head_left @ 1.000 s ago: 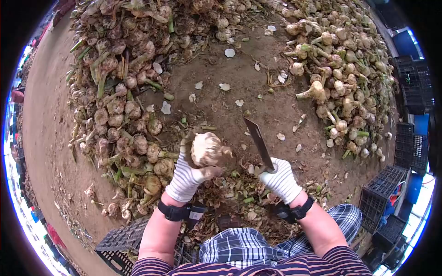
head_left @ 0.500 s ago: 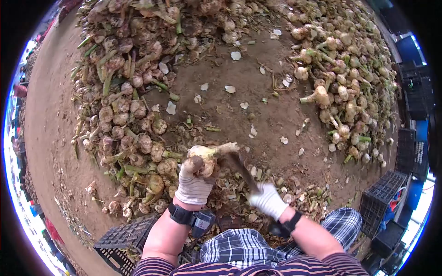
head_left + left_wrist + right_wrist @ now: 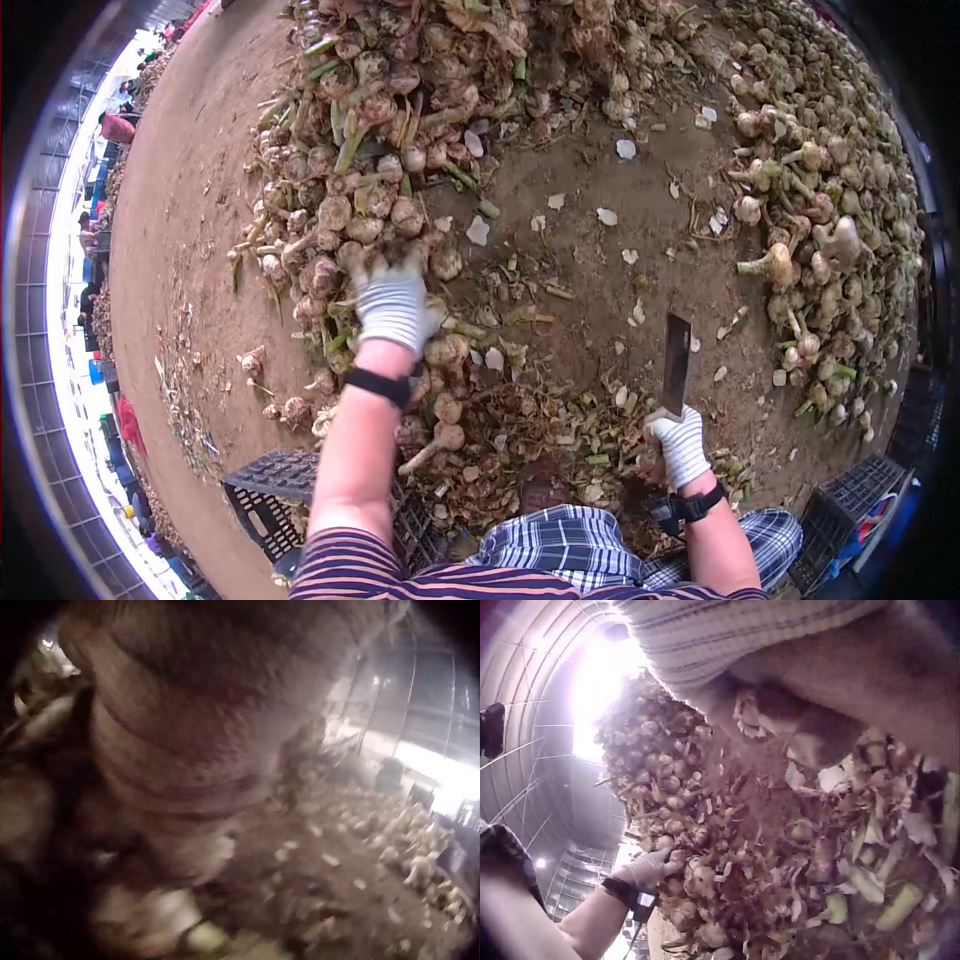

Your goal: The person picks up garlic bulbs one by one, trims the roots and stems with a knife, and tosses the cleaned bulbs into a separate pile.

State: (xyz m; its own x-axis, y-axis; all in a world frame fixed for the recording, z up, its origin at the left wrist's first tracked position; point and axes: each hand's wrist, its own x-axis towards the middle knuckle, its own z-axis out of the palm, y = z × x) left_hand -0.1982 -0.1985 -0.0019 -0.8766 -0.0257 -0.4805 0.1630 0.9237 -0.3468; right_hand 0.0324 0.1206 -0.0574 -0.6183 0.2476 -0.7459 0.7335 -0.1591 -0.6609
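My left hand [image 3: 388,305], in a white striped glove with soiled fingertips, reaches onto the left heap of garlic [image 3: 335,215]. Its fingers spread over the bulbs, many with stalks still on; the left wrist view is blurred. The right wrist view also catches this left hand [image 3: 649,868] at the heap. Off to the right, my gloved right hand [image 3: 682,448] grips a knife [image 3: 677,360] by its handle, the broad dark blade pointing up and away from me. Beneath the hands lies a litter of cut stalks and peelings [image 3: 560,430].
A second garlic heap [image 3: 820,200] stretches along the right side. Bare soil [image 3: 570,255] dotted with white scraps lies between the heaps. Black plastic crates stand at my left [image 3: 270,490] and right [image 3: 850,510]. My knees in checked trousers [image 3: 560,540] are close below.
The garlic bulb has left my left hand, which has moved forward and left onto the heap. My right hand with the knife has moved right, away from the left. The head view has shifted left.
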